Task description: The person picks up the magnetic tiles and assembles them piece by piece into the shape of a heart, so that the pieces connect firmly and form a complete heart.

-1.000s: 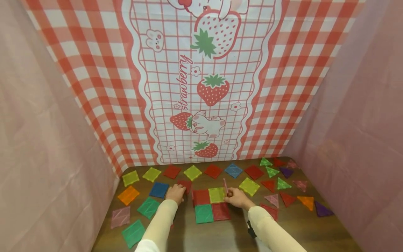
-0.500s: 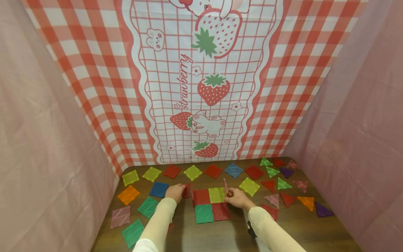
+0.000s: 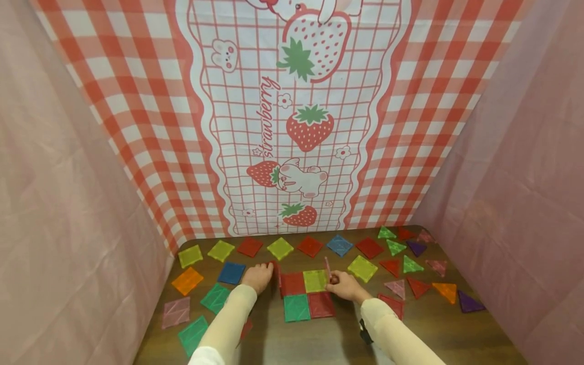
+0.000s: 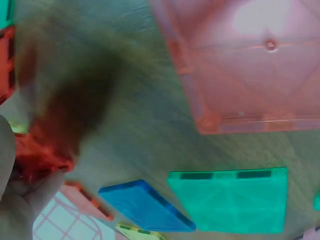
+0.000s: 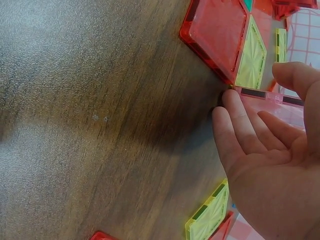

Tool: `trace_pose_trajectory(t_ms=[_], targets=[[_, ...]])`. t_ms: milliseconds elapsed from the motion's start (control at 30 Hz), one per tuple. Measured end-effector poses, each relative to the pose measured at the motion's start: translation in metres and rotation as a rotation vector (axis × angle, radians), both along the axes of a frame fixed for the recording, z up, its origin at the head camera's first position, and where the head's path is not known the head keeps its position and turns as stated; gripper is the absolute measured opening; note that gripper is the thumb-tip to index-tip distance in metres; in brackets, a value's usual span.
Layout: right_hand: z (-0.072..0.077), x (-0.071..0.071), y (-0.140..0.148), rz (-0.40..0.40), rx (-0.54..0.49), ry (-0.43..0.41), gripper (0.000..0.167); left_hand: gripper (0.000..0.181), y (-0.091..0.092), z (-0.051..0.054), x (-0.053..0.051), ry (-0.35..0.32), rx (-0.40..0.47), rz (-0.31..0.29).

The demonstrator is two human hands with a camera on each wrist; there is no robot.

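Left of yellow square tile (image 3: 315, 281): left hand (image 3: 257, 278) pinching red magnetic tile (image 4: 42, 152) | right: right hand (image 3: 347, 287), fingers loose, at pink tile (image 5: 280, 107)

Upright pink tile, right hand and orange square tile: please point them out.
Upright pink tile (image 5: 284, 111): right wrist view, on its face.
Right hand (image 5: 272, 162): right wrist view, on the palm.
Orange square tile (image 3: 187, 281): head view, its centre.

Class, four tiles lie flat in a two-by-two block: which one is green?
The near-left tile: it alone is green. A red tile lies beyond it, another red tile to its right, and a yellow tile diagonally across.
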State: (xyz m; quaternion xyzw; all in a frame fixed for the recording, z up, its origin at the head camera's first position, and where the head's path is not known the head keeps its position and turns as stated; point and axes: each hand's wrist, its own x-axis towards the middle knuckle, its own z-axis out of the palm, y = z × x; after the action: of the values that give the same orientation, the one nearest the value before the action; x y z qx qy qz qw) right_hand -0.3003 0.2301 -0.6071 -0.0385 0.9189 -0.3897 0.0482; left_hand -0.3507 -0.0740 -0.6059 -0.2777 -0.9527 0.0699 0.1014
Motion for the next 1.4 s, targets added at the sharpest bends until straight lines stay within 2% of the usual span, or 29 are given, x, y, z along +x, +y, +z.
trace_pose_trajectory(t_ms=[67,133,200,300,433,533,667,900,1067,1167,1267,1400], targets=[[-0.001,0.000,0.000,0.006,0.002,-0.002,0.034,0.021,0.000,0.006,-0.004,-0.021,0.063,0.015],[-0.003,0.000,-0.001,0.013,0.005,-0.002,0.032,0.019,0.000,0.015,-0.009,-0.069,0.148,0.045],[-0.004,0.000,-0.001,0.020,0.007,-0.003,0.029,0.016,0.002,0.028,-0.013,-0.125,0.249,0.085],[-0.003,0.001,-0.001,0.016,0.001,0.000,0.026,0.022,0.007,0.050,-0.020,-0.186,0.393,0.122],[0.003,0.002,-0.001,0.008,-0.006,-0.004,0.026,0.028,0.023,0.076,-0.029,-0.248,0.524,0.122],[0.004,0.001,-0.001,0.000,0.008,-0.005,0.027,0.029,0.036,0.085,-0.032,-0.280,0.566,0.101],[0.000,-0.002,0.000,0.004,0.016,0.007,0.027,0.029,0.048,0.081,-0.030,-0.319,0.572,0.077],[-0.002,0.000,0.000,0.003,0.028,0.015,0.028,0.028,0.059,0.059,-0.019,-0.398,0.568,0.066],[0.001,0.003,0.000,-0.008,0.014,0.021,0.029,0.028,0.062,0.048,-0.012,-0.435,0.561,0.053],[0.002,0.005,0.000,-0.001,0.008,0.015,0.030,0.028,0.061,0.042,-0.008,-0.444,0.546,0.063],[0.003,0.006,-0.001,0.000,0.003,0.009,0.030,0.027,0.059,0.038,-0.007,-0.425,0.537,0.058],[0.002,0.008,-0.001,-0.003,0.005,0.013,0.031,0.026,0.057,0.037,-0.005,-0.429,0.599,0.066]])
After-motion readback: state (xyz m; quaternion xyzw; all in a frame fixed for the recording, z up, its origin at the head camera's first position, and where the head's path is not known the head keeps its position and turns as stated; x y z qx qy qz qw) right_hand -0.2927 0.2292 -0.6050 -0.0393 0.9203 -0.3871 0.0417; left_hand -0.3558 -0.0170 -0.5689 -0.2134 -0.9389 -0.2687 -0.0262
